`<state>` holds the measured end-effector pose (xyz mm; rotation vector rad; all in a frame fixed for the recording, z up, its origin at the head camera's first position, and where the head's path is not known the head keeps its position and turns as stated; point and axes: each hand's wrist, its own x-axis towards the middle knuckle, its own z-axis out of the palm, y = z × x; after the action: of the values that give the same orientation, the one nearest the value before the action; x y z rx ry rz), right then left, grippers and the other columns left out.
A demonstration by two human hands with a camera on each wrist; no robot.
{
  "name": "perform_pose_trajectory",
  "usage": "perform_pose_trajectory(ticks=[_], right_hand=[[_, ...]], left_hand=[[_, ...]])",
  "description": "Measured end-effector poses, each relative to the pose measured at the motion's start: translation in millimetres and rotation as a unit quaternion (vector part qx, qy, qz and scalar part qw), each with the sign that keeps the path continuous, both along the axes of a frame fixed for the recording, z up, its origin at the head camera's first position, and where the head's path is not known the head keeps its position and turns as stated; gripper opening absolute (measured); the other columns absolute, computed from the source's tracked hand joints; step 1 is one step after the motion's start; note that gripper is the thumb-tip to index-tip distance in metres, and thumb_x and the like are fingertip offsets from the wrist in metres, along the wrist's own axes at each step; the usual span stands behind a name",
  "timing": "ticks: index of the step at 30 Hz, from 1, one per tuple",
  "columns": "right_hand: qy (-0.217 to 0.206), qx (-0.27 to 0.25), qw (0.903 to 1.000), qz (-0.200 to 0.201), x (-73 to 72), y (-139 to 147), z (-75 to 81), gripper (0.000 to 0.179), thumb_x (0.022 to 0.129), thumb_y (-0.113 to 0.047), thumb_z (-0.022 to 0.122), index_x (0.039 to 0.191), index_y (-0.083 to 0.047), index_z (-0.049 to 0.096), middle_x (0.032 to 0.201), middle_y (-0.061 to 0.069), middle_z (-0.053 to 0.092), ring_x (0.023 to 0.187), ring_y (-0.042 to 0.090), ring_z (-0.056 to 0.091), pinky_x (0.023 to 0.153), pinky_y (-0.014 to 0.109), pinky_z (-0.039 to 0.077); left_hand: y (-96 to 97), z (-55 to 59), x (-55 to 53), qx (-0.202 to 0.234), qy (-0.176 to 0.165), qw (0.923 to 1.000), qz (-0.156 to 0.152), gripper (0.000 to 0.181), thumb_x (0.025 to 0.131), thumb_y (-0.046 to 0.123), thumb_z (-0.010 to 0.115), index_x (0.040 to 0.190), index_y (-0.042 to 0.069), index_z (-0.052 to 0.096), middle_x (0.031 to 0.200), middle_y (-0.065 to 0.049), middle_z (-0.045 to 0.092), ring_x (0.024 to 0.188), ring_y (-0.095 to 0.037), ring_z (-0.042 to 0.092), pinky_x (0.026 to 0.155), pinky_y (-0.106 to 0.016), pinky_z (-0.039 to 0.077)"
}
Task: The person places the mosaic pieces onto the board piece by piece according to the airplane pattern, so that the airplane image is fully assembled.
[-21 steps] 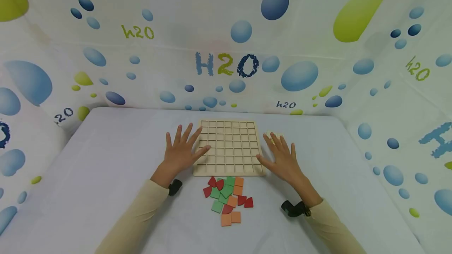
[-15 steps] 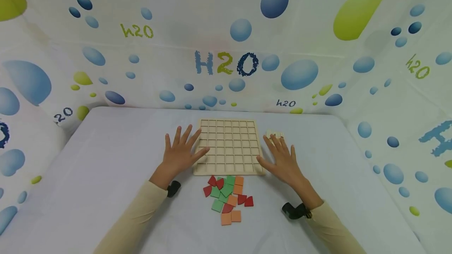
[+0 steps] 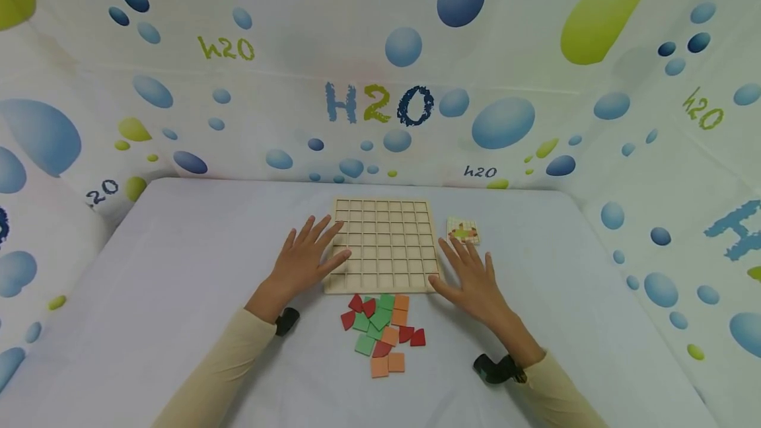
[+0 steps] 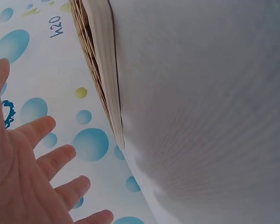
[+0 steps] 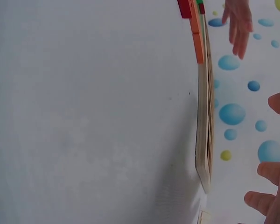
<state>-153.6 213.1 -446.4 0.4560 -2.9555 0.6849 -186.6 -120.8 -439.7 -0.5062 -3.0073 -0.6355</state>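
Observation:
A wooden grid board lies flat in the middle of the table, its square cells bare. My left hand, fingers spread, hovers over the board's left edge and holds nothing. In the left wrist view that hand is raised above the table, palm showing. At the board's right edge hovers my right hand, also with spread fingers and nothing in it. A small patterned card lies just beyond its fingertips. Below the board sits a loose heap of flat pieces: green squares, orange squares and red quarter-rounds.
A white cloth covers the table. Behind it hangs a white curtain with blue and green drops and lettering. Each wrist wears a black camera, the right one close to the tabletop.
Both hands have drawn slightly back toward the person, and the left fingers are closer together. The card by the right hand is now mostly uncovered. The view has tilted up slightly.

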Motion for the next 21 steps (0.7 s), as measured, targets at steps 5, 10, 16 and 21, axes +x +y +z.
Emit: perform_pose_trajectory(ticks=[5,10,16,21], right_hand=[[0.005,0.005,0.9999,0.009,6.3,-3,0.0,0.078,0.089,-0.048,0.063,0.154,-0.017,0.032,0.159,0.012,0.028,0.147,0.042,0.015,0.11,0.072,0.003],[-0.009,-0.005,0.9998,0.015,14.5,-6,2.3,0.077,0.089,-0.048,0.063,0.154,-0.02,0.031,0.159,0.01,0.027,0.147,0.041,0.016,0.111,0.07,0.003],[-0.038,-0.032,0.9981,0.036,23.2,-8,4.9,0.078,0.089,-0.04,0.067,0.154,-0.02,0.03,0.158,0.011,0.03,0.145,0.042,0.021,0.112,0.068,0.014],[-0.05,-0.055,0.9956,0.057,28.5,-10,8.0,0.076,0.089,-0.026,0.071,0.154,-0.015,0.031,0.155,0.016,0.033,0.142,0.042,0.029,0.107,0.063,0.032]], left_hand=[[0.4,1.6,1.7,0.0,0.008,0.9999,-0.009,0.072,0.093,0.053,0.056,0.151,0.015,0.037,0.156,-0.015,0.032,0.147,-0.039,0.018,0.114,-0.064,0.014],[-3.3,1.4,2.3,0.011,0.014,0.9988,-0.046,0.071,0.091,0.051,0.06,0.149,0.015,0.041,0.153,-0.014,0.038,0.145,-0.038,0.025,0.113,-0.061,0.022],[-7.4,2.7,2.7,0.031,0.014,0.9948,-0.096,0.068,0.09,0.051,0.063,0.145,0.014,0.046,0.148,-0.011,0.044,0.136,-0.034,0.041,0.106,-0.057,0.034],[-10.0,5.2,2.8,0.036,0.007,0.9939,-0.104,0.065,0.088,0.054,0.065,0.138,0.014,0.055,0.142,-0.011,0.051,0.13,-0.033,0.049,0.102,-0.056,0.037]])
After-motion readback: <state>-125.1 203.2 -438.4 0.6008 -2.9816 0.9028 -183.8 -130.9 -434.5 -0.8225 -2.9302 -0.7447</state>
